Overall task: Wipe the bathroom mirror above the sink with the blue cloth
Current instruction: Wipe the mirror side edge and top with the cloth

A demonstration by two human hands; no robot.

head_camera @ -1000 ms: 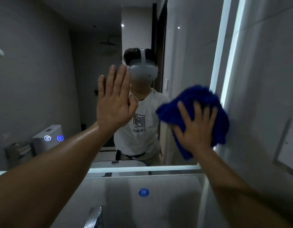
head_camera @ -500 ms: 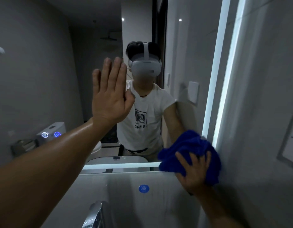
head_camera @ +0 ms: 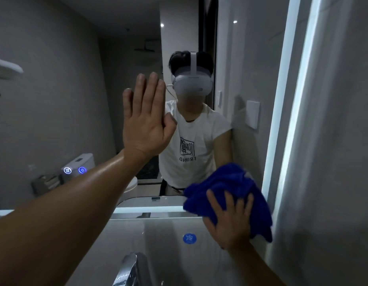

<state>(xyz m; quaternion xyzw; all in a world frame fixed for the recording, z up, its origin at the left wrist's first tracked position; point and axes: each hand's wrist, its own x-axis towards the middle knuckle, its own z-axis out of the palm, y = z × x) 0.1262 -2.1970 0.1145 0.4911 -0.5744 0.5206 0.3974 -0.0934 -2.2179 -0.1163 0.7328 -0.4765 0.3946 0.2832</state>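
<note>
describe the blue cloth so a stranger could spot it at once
Find the wall mirror and follow its lit bottom edge to the right corner. The blue cloth is bunched there under the right hand, the only fuzzy, deep blue thing.

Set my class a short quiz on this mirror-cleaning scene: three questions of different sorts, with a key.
1. True or false: the left hand is held flat, fingers straight, against the mirror.
2. Where does the right hand press the blue cloth? A. the mirror's top left corner B. the mirror's lower right corner C. the mirror's centre
3. Fill in: the round sticker below the mirror is ___.
Key: 1 true; 2 B; 3 blue.
</note>
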